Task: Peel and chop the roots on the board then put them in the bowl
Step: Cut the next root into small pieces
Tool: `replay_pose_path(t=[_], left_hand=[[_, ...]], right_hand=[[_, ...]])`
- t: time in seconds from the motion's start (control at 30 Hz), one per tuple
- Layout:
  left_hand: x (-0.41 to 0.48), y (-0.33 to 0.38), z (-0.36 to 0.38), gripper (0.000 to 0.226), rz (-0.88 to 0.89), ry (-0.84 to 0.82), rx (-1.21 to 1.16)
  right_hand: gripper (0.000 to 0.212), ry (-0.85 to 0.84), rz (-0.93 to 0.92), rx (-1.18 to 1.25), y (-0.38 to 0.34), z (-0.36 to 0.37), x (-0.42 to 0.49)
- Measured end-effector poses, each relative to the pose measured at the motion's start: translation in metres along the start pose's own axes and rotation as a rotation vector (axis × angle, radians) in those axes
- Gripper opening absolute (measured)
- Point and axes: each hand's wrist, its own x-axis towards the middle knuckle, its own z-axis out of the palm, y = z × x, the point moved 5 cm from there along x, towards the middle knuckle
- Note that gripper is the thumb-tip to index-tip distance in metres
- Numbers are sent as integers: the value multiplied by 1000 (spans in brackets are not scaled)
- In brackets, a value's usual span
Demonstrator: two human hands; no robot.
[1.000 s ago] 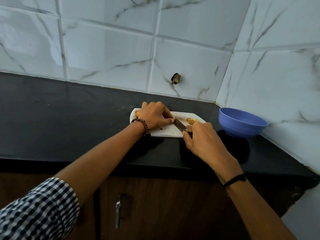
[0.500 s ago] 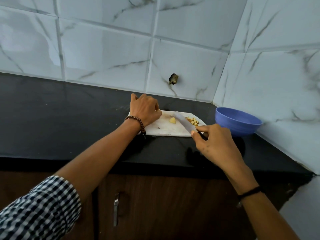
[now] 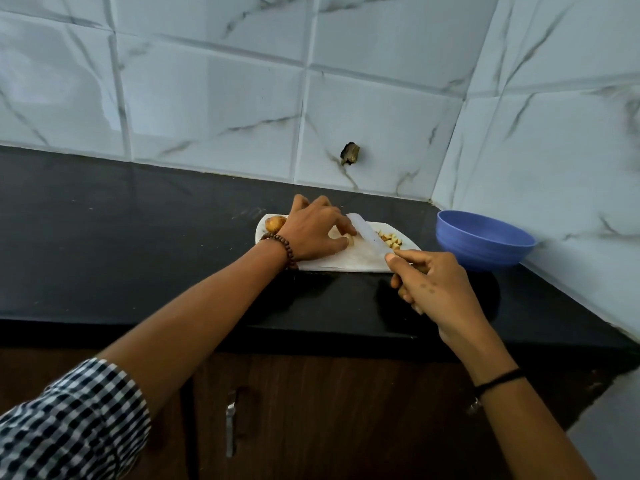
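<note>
left hand (image 3: 313,230) pinches root (image 3: 349,241) at middle of board (image 3: 346,263) | right hand (image 3: 436,289) grips knife (image 3: 369,237) | knife lies far-to-near across board, just right of root

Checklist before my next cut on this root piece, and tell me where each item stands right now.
1. Left hand pinches the root piece on the board: ok.
2. Right hand grips the knife: ok.
3. Left fingers clear of the blade: cannot tell; they sit right beside it.
4. Chopped pieces lie beyond the blade, away from the cut: ok.
5. Bowl upright beside the board: ok.
6. All roots peeled: not ok; the brown root has its skin on.
</note>
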Motion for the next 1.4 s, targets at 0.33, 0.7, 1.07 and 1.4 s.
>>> replay_pose_path(t=[0.33,0.7,1.07,1.4], left_hand=[[-3,-13,-10,26,-116,26,-359],[-7,-18,-2,35,-117,-197,-334],[-2,-27,2,23,-254,-46,-332],[-2,-25,1,28,-266,-13,-292]], right_hand=[[24,-48,72,90,2,4,8],[30,-31,71,86,6,2,7],[36,29,-133,-301,-8,4,9],[36,50,-214,-497,-23,16,7]])
